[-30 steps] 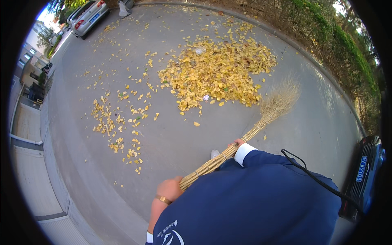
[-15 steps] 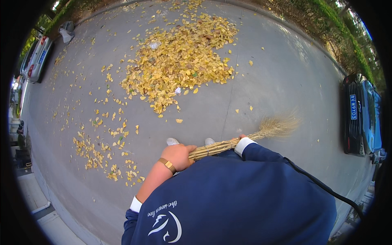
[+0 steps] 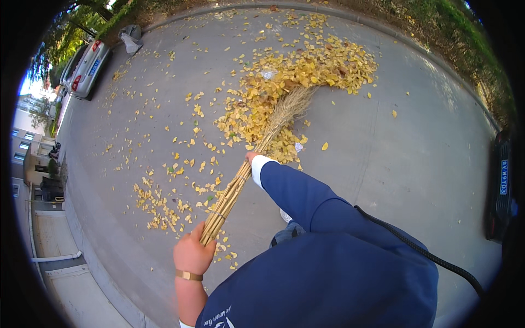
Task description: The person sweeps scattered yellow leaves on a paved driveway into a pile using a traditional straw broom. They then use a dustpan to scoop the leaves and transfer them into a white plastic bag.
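A long broom (image 3: 229, 191) of bundled yellowish stalks slants from lower left up to the right across my front. My left hand (image 3: 193, 251), with a gold watch on its wrist, is closed round the near end of the handle. Further up, my right hand (image 3: 253, 157) grips the stalks just below the bristles; the dark blue sleeve and white cuff hide part of it. The bristles (image 3: 293, 106) reach into a pile of yellow leaves (image 3: 328, 65) on the grey pavement. Two pale scraps lie in the pile, one being a white scrap (image 3: 298, 147) at its near edge.
Loose leaves (image 3: 158, 202) are scattered left of the broom. A silver car (image 3: 85, 68) stands far left beside a grey bag (image 3: 131, 41); a dark car (image 3: 500, 186) is at the right edge. A kerb (image 3: 350, 19) with hedges runs along the back. A black cord (image 3: 421, 246) crosses my right side.
The broom has swung from pointing right to pointing up and forward, its bristles now in the leaf pile. My right hand moved forward and left, my left hand back and left. The view has turned.
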Motion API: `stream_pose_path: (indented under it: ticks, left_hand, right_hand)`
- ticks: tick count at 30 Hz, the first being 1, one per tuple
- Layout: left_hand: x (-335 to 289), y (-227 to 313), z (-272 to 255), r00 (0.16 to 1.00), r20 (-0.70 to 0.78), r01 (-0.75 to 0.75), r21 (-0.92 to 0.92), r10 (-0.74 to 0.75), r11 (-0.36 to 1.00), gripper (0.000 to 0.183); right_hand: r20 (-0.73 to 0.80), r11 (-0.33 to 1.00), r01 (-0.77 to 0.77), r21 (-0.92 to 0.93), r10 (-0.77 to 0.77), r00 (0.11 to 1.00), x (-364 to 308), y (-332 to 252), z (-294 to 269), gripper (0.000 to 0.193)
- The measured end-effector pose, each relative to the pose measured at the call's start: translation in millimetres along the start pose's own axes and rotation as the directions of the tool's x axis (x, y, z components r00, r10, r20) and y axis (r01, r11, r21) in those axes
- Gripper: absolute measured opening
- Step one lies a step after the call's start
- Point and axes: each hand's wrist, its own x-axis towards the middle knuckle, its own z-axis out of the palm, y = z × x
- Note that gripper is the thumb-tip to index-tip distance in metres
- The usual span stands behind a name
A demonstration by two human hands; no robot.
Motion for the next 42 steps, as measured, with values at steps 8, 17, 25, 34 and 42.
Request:
stream_pose_path:
  ticks: [8,17,25,34,42]
  left_hand:
    - [28.0,-40.9,1.5,1.0,-0.019,-0.026,-0.257,0.021,0.966,0.058]
    - [92.1,3.6,7.4,0.898,0.237,-0.213,-0.501,0.37,0.839,0.054]
    - [220.9,255.7,49.4,0.61,0.288,-0.605,-0.432,0.738,0.669,0.05]
    - [295.7,364.3,-25.7,0.819,0.404,-0.28,-0.34,0.408,0.898,0.047]
    - [259.3,359.8,-71.3,0.99,0.072,0.135,-0.25,-0.12,0.959,0.054]
  right_hand:
    - [0.044,0.872,-0.003,0.489,-0.021,0.999,2.1,-39.0,-11.1,0.023]
    - [-0.28,0.614,0.153,0.774,0.116,0.953,-109.6,41.1,-173.8,0.026]
    - [-0.546,0.219,0.501,0.838,0.373,0.75,-85.7,109.3,-416.7,0.026]
    - [-0.119,0.461,-0.103,0.881,0.429,0.896,22.9,-20.7,-483.3,0.026]
    - [-0.027,0.925,-0.075,0.373,0.091,0.995,118.8,-225.8,-331.6,0.026]
